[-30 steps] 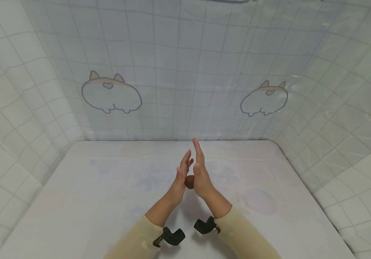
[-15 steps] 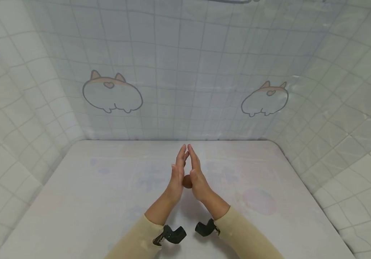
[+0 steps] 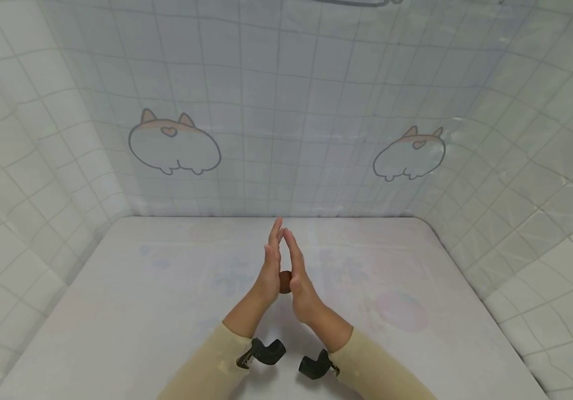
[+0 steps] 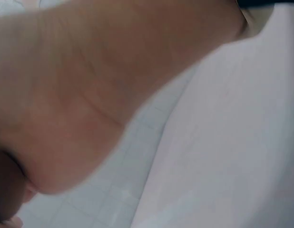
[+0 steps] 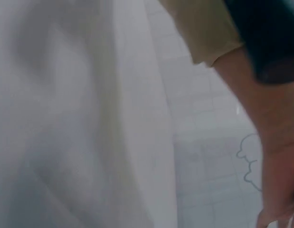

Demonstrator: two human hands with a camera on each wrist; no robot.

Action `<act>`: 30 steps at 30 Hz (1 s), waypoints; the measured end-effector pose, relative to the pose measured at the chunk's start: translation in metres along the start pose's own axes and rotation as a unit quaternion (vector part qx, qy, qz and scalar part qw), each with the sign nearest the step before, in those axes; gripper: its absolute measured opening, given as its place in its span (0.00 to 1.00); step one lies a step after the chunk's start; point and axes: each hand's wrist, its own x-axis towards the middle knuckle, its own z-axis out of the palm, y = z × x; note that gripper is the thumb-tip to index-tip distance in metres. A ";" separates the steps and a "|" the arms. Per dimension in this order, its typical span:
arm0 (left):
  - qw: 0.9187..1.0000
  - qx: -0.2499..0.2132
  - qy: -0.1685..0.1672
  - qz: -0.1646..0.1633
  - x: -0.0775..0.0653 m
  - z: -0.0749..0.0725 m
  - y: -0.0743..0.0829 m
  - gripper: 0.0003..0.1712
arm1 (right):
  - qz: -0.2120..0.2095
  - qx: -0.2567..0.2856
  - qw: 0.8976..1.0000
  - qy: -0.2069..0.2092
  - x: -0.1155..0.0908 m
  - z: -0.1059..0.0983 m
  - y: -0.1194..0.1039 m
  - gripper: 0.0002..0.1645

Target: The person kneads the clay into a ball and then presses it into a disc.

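The left grip (image 3: 269, 276) and right grip (image 3: 303, 290), two straight-fingered hands, press one brown ball (image 3: 285, 282) between two palms.

The left sleeve (image 3: 205, 364) and the right sleeve (image 3: 383, 366) are long, plain and pale yellowish cream, each ending on the forearm. At the inner side of each cuff sits a dark, bent tube, the left mount (image 3: 269, 353) and the right mount (image 3: 313, 366) (a near match, blunt at the free end), with a small dark base showing lighter flecks. Past the cloth, the left hand (image 3: 269, 275) and right hand (image 3: 303, 291) are bare.
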 end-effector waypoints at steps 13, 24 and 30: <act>0.992 0.044 -0.051 -0.104 -0.009 0.005 -0.020 0.41 | -0.022 -0.051 0.997 0.045 0.013 -0.013 -0.011 0.57; 0.993 0.028 -0.072 -0.090 -0.016 0.012 -0.010 0.48 | 0.050 -0.068 0.995 0.058 0.017 -0.026 0.006 0.56; 0.996 -0.023 -0.075 -0.050 -0.015 0.011 -0.009 0.49 | 0.084 -0.061 0.994 0.039 0.013 -0.026 0.018 0.55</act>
